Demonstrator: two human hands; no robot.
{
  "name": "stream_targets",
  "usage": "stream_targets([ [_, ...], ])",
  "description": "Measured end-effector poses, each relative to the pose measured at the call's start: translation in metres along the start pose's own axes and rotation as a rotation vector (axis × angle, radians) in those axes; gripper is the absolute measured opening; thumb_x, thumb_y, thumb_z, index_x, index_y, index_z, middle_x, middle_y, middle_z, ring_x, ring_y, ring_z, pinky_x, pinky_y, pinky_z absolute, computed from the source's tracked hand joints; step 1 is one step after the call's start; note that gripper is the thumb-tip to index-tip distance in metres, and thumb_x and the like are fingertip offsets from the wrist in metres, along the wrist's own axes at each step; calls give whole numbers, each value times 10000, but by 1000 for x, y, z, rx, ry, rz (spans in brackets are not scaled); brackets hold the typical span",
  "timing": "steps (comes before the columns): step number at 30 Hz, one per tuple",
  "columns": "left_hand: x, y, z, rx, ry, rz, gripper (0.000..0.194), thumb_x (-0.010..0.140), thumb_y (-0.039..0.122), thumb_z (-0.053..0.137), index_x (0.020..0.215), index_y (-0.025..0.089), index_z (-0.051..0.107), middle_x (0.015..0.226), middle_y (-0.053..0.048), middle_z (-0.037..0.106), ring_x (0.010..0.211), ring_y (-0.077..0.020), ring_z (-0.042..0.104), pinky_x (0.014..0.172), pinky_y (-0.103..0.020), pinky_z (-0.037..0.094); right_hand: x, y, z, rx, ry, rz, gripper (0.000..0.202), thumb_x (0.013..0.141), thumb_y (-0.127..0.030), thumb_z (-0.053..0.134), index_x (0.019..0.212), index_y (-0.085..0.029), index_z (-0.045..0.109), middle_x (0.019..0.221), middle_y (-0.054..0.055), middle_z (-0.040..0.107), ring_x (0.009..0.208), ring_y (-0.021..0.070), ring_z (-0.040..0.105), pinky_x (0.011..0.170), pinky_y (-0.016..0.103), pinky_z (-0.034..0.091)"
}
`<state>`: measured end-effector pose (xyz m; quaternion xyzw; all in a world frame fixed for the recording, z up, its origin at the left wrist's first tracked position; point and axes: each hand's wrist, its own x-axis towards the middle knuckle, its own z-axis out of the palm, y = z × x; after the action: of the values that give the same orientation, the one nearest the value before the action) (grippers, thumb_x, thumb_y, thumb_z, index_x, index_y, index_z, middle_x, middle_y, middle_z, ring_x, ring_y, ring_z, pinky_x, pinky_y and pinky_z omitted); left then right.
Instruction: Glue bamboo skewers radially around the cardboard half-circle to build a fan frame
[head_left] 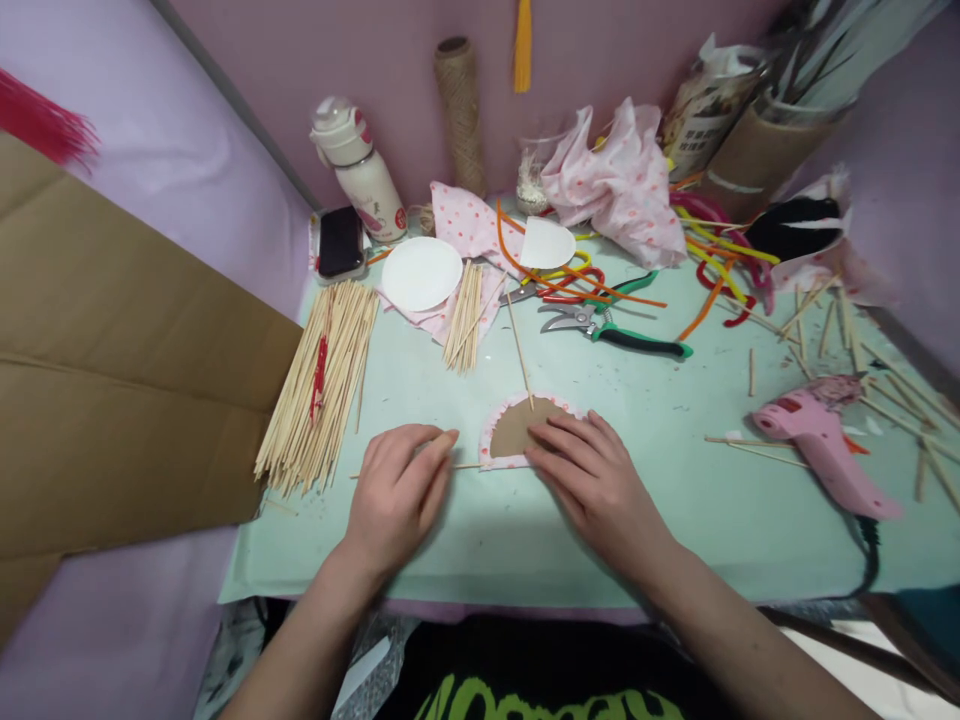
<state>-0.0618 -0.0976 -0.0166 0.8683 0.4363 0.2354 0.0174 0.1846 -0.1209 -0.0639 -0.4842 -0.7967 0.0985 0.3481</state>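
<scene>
A half-round piece of brown cardboard (510, 428), edged with pink dotted fabric, lies on the table with its straight side toward me. My left hand (401, 485) is closed around a thin wooden stick (470, 466), whose right end meets the cardboard's lower left corner. Across the right part of the cardboard lie the stretched fingers of my right hand (596, 475), holding it down; the thumb is hidden. A second wooden stick (517, 345) points away from the curved top edge, its near end on the cardboard.
A large stick bundle (319, 385) lies left, beside a cardboard box (135, 370). Behind are a white disc (422, 274), a bottle (360, 175), green-handled pruners (637, 342) and pink fabric (619, 185). A pink glue gun (821, 435) and loose sticks lie right.
</scene>
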Motion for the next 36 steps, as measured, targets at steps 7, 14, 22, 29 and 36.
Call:
stream_targets([
  [7, 77, -12, -28, 43, -165, -316, 147, 927, 235, 533, 976, 167, 654, 973, -76, 680, 869, -216, 648, 772, -346, 500, -1, -3, -2, 39, 101, -10, 217, 933, -133, 547, 1084, -221, 677, 1194, 54, 707, 1194, 235, 582, 1139, 521, 258],
  [14, 171, -25, 5, 187, -495, -434, 164, 906, 236, 583, 848, 127, 690, 847, -95, 702, 853, -228, 662, 781, -350, 515, -4, -1, -2, 59, 146, -37, 207, 938, -144, 533, 1074, -223, 668, 1192, 52, 702, 1193, 228, 578, 1132, 501, 267],
  [22, 175, -21, 27, 231, -538, -427, 349, 944, 367, 578, 1221, 155, 584, 1224, -85, 604, 1051, -242, 620, 879, -441, 543, -16, 7, -20, -17, 192, -25, 234, 941, -145, 507, 1104, -224, 654, 1169, 74, 703, 1179, 236, 592, 1116, 523, 304],
  [29, 184, -22, 23, 227, -475, -490, 288, 942, 345, 580, 1131, 132, 621, 1123, -92, 649, 976, -217, 643, 843, -408, 545, -33, 22, -51, -73, 214, -17, 248, 922, -164, 550, 1143, -230, 641, 1182, 82, 695, 1152, 252, 604, 1102, 535, 325],
  [36, 145, 3, -19, -145, -178, -441, 157, 895, 324, 523, 851, 201, 610, 719, -9, 669, 642, -166, 613, 585, -265, 450, -72, 66, -116, -473, 294, 448, 297, 950, -395, 506, 1096, -176, 644, 983, 130, 638, 938, 288, 591, 836, 448, 474],
])
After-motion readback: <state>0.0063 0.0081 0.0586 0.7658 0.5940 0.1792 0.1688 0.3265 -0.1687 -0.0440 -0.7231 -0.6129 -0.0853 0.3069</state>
